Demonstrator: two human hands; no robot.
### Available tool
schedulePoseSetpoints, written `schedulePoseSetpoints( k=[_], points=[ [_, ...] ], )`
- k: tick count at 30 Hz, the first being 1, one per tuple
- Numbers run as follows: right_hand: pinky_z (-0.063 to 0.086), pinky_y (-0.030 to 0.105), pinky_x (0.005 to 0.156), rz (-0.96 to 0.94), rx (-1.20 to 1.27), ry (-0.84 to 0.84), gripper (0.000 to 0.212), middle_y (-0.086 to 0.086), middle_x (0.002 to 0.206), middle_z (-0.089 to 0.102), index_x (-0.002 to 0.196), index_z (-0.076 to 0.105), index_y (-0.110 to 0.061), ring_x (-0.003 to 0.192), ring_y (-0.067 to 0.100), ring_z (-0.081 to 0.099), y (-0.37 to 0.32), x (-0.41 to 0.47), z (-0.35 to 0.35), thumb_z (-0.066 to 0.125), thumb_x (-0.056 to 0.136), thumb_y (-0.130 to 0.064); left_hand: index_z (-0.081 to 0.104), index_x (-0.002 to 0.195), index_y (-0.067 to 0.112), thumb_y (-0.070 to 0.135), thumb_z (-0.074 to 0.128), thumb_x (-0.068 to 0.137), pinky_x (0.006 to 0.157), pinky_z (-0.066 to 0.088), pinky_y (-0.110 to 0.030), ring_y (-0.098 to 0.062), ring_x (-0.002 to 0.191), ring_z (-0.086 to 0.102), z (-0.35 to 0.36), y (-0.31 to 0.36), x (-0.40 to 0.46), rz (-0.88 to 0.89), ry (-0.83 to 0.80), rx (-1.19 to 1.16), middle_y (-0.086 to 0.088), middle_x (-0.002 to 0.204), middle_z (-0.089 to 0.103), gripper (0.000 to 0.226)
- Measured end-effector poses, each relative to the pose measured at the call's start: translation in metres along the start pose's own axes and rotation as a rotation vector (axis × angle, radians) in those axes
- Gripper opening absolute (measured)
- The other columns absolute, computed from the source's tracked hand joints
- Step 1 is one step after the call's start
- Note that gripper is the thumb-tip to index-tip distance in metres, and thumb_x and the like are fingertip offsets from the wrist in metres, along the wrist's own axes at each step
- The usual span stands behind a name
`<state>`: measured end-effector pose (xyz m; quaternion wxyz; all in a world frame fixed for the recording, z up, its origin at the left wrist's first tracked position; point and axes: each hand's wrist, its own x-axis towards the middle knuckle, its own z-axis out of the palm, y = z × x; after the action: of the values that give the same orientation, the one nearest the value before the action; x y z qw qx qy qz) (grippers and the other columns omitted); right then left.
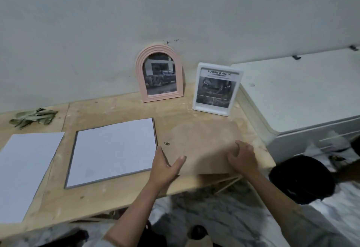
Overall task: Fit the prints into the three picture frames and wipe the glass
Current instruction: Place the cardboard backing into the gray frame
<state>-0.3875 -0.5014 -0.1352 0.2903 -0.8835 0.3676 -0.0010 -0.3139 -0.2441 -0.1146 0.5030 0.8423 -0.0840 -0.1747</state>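
Backing board in both hands, third frame face-down and waiting.

The left hand (164, 166) and right hand (242, 158) grip the brown backing board (198, 145) at its near edge, fingers curled on it, beside the grey frame (111, 153) with its white print on the tabletop (109, 108). If the board slides in crooked, it could crease or shift the print; its overhanging edge might also tip off.
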Motion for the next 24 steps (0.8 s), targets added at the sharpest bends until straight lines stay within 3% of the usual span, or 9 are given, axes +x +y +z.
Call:
schedulePoseSetpoints(
  k=[2,6,8,10,13,18,21,23,24],
  points=[
    [0.041,0.044,0.097,0.009,-0.059,-0.058,0.065,0.017,0.138,0.035,0.136,0.039,-0.016,0.118,0.036,0.043,0.009,0.01,-0.005,0.061,0.081,-0.041,0.036,0.132,0.013,0.05,0.069,0.079,0.087,0.034,-0.024,-0.005,0.112,0.04,0.012,0.002,0.003,-0.083,-0.033,0.078,0.012,0.12,0.037,0.072],
    [0.034,0.045,0.105,-0.052,-0.176,-0.112,0.071,0.019,0.147,0.024,0.141,0.03,-0.019,0.13,0.037,0.032,0.019,0.021,-0.007,0.057,0.082,-0.047,0.036,0.119,0.013,0.075,0.063,0.065,0.093,0.044,-0.042,-0.031,0.116,0.05,0.025,-0.012,0.01,-0.171,-0.066,0.257,-0.01,0.122,0.05,0.086],
    [0.027,0.046,0.109,-0.07,-0.253,-0.168,0.079,0.018,0.154,0.011,0.146,0.02,-0.019,0.138,0.036,0.021,0.024,0.024,-0.003,0.055,0.083,-0.051,0.019,0.14,-0.003,0.08,0.055,0.067,0.113,0.023,-0.054,-0.039,0.14,0.023,0.033,-0.017,0.015,-0.187,-0.153,0.398,-0.023,0.15,0.023,0.117],
    [0.018,0.052,0.113,-0.079,-0.289,-0.244,0.088,0.016,0.156,-0.007,0.149,0.007,-0.021,0.143,0.035,0.005,0.031,0.024,0.003,0.051,0.083,-0.057,-0.008,0.148,-0.003,0.077,0.052,0.073,0.116,0.0,-0.052,-0.031,0.146,-0.012,0.039,-0.021,0.015,-0.181,-0.232,0.567,-0.019,0.158,-0.015,0.125],
    [0.008,0.056,0.113,-0.077,-0.285,-0.297,0.089,0.014,0.155,-0.02,0.15,-0.003,-0.022,0.143,0.034,-0.01,0.037,0.024,0.009,0.049,0.085,-0.056,-0.017,0.147,0.0,0.072,0.055,0.074,0.115,-0.004,-0.052,-0.029,0.144,-0.024,0.044,-0.027,0.016,-0.135,-0.243,0.679,-0.017,0.155,-0.027,0.125],
    [0.006,0.057,0.111,-0.081,-0.294,-0.266,0.089,0.015,0.154,-0.02,0.149,-0.002,-0.021,0.143,0.035,-0.012,0.036,0.022,0.01,0.049,0.085,-0.055,-0.014,0.148,0.001,0.069,0.058,0.074,0.116,-0.002,-0.049,-0.028,0.145,-0.021,0.046,-0.028,0.016,-0.135,-0.229,0.689,-0.016,0.156,-0.024,0.124],
    [0.005,0.057,0.112,-0.113,-0.296,-0.21,0.083,0.018,0.155,-0.011,0.147,0.009,-0.016,0.143,0.036,-0.007,0.024,0.02,0.016,0.051,0.082,-0.045,-0.005,0.15,0.001,0.062,0.056,0.08,0.117,0.003,-0.048,-0.028,0.147,-0.012,0.046,-0.027,0.013,-0.112,-0.191,0.606,-0.015,0.159,-0.014,0.11],
    [0.013,0.057,0.113,-0.234,-0.317,-0.124,0.074,0.025,0.153,0.006,0.144,0.025,-0.009,0.141,0.041,0.007,0.01,0.016,0.022,0.049,0.078,-0.034,0.022,0.143,0.001,0.059,0.053,0.082,0.113,0.022,-0.051,-0.034,0.144,0.016,0.039,-0.024,0.01,-0.063,-0.114,0.492,-0.013,0.156,0.018,0.09],
    [0.018,0.057,0.111,-0.299,-0.332,-0.102,0.071,0.027,0.152,0.015,0.141,0.032,-0.006,0.139,0.042,0.015,0.0,0.015,0.027,0.049,0.077,-0.031,0.038,0.128,0.004,0.058,0.051,0.081,0.104,0.036,-0.052,-0.034,0.13,0.037,0.034,-0.024,0.01,-0.022,-0.059,0.447,-0.011,0.141,0.039,0.072]
  ],
)
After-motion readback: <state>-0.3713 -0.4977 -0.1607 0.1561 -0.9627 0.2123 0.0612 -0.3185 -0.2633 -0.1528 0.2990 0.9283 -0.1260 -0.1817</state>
